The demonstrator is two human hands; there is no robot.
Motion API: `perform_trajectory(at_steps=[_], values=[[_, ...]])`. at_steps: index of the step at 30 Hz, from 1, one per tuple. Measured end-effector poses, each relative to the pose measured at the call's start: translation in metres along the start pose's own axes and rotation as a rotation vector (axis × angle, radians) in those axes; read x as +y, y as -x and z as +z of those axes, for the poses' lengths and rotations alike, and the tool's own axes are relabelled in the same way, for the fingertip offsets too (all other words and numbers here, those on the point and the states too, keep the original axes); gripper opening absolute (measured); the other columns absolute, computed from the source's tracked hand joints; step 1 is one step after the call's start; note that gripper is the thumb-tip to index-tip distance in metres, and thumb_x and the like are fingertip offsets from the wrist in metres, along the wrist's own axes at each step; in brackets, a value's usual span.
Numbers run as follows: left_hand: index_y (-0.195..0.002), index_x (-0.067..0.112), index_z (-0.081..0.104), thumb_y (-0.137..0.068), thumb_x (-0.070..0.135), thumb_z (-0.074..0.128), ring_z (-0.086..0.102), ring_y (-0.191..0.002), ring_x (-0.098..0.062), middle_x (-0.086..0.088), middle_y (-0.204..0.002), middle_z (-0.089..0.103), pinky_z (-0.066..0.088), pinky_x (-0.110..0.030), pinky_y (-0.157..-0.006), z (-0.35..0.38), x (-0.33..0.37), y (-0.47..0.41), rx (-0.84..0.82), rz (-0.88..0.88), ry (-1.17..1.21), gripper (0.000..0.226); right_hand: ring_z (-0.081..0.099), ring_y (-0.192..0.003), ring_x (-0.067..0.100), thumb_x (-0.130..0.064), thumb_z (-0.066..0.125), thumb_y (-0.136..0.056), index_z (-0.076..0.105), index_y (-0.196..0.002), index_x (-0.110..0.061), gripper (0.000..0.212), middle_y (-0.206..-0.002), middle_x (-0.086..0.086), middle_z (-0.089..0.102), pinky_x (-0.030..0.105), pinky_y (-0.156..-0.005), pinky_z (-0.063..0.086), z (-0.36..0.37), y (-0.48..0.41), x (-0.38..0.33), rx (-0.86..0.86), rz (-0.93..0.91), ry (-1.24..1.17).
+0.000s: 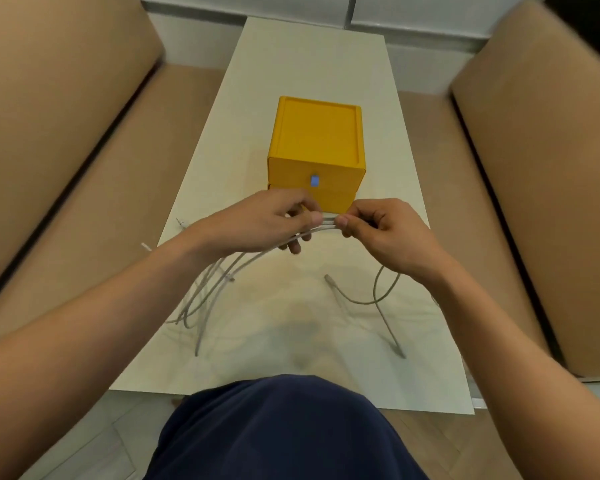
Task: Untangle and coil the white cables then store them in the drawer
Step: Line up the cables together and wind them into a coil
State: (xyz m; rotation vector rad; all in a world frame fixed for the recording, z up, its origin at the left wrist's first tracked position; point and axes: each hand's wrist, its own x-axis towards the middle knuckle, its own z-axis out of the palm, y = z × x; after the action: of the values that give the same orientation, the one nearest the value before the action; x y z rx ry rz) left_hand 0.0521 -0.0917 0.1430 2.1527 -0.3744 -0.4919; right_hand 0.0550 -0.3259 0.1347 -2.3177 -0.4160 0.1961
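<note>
L hand (267,225) & R hand (387,232) both pinch white cables (329,224); strand count unclear. 1 yellow drawer box (316,140) w/ 1 blue tab (314,180) on worktop (312,64).

I see the table (309,64) running up the centre of the frame, flanked by the left sofa section (66,133) and the right sofa section (534,168). The drawer box (316,147) stands on the table at frame centre. Just below it, the left hand (257,223) and right hand (392,233) meet on the cables (208,296), which trail onto the table toward lower left and lower right.
</note>
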Motion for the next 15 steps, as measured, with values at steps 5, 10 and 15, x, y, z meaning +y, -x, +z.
perform_trajectory(at_steps=[5,10,15], values=[[-0.095,0.025,0.074,-0.106,0.041,0.052,0.050,-0.059,-0.002,0.005,-0.074,0.065,0.039,-0.023,-0.059,0.010,0.005,-0.005,0.031,0.011,-0.079,0.030,0.039,-0.045,0.007,-0.040,0.063,-0.101,0.072,-0.082,-0.021,0.028,-0.048,-0.014,0.049,0.023,-0.049,0.028,0.000,0.004,0.004,-0.021,0.036,-0.007],[-0.091,0.025,0.075,-0.099,0.050,0.061,0.047,-0.051,-0.002,0.003,-0.068,0.069,0.036,-0.019,-0.052,0.004,0.006,-0.007,-0.094,0.010,-0.163,0.030,0.044,-0.046,0.004,-0.045,0.069,-0.096,0.075,-0.084,-0.021,0.027,-0.059,-0.006,0.065,0.016,-0.047,0.033,0.002,0.008,0.007,-0.111,0.065,-0.034],[-0.080,0.025,0.070,-0.100,0.041,0.064,0.048,-0.050,0.000,0.008,-0.062,0.067,0.034,-0.014,-0.049,-0.002,0.004,-0.006,-0.097,0.015,-0.204,0.026,0.072,-0.063,0.014,-0.035,0.075,-0.093,0.072,-0.095,-0.017,0.018,-0.085,-0.005,0.079,0.016,-0.057,0.047,-0.003,0.009,0.006,-0.160,0.096,-0.159]])
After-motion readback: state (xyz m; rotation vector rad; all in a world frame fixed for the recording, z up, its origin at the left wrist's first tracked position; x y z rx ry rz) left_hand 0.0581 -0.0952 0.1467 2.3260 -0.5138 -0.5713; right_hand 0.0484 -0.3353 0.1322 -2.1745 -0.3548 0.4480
